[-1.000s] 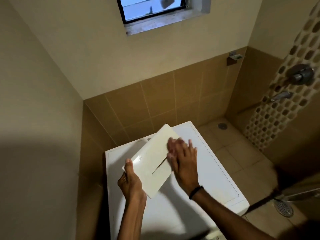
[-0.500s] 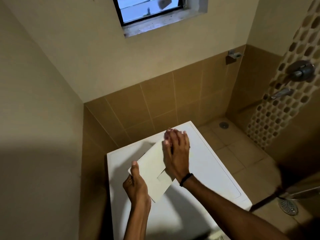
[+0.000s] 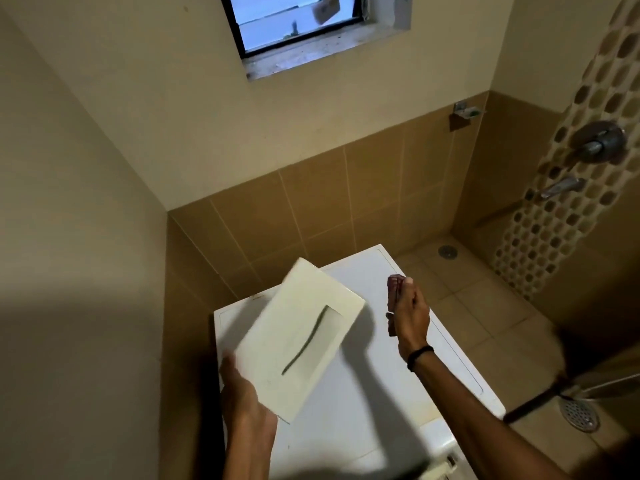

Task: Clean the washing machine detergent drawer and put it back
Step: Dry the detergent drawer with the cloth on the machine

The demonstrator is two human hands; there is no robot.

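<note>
Aloft, the cream detergent drawer (image 3: 298, 334) tilts over the white washing machine (image 3: 363, 393), slotted flat face up, its inside hidden. The left hand (image 3: 242, 393) grasps its near corner, fingers behind it. The right hand (image 3: 412, 313) hovers just beside, edge-on, its fingers' state unclear.

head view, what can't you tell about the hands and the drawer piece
- Right hand: seen edge-on; whether it holds anything cannot be told.
- Left hand: motion-blurred; its fingers are hidden behind the white drawer panel.
- Washing machine front: cut off by the bottom edge, so the drawer slot is unseen.
</note>
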